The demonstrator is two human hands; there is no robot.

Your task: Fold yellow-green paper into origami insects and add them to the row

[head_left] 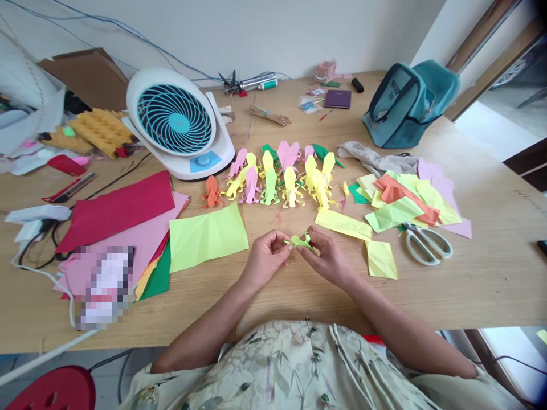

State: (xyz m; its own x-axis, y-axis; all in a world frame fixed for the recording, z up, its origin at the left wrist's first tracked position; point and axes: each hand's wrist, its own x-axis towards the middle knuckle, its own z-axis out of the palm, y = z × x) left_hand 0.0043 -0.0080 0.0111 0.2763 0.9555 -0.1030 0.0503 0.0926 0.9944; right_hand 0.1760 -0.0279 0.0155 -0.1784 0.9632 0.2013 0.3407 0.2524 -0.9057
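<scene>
Between my two hands, close to the table's front, is a small light-green folded paper figure. My left hand pinches its left end between thumb and fingers. My right hand is closed on its right side, where a curled strip sticks up. Just beyond stand several finished-looking paper figures with bent legs, among them a yellow one, a green one and an orange one. A light-green paper sheet lies left of my left hand. Yellow paper pieces lie right of my right hand.
White-handled scissors lie at right beside a heap of paper scraps. A fan stands back left, a teal bag back right. Stacked coloured paper, a blurred-out phone and a cutter knife are at left.
</scene>
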